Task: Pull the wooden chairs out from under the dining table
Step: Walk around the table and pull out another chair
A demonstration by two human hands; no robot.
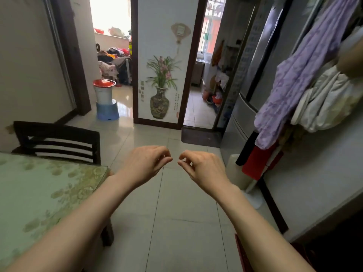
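Pale glossy floor tiles (176,222) fill the near ground. At near left lies the dining table with its green floral cloth under glass (39,193). Above the floor, both bare hands are held out empty: the left hand (145,163) and right hand (202,165) have loosely curled fingers, holding nothing (fingertips nearly meeting). Farther left, a dark wooden slat-backed chair (59,142) stands tucked against the table's far edge. Beyond, a blue plastic stool (107,111) stands by a doorway.
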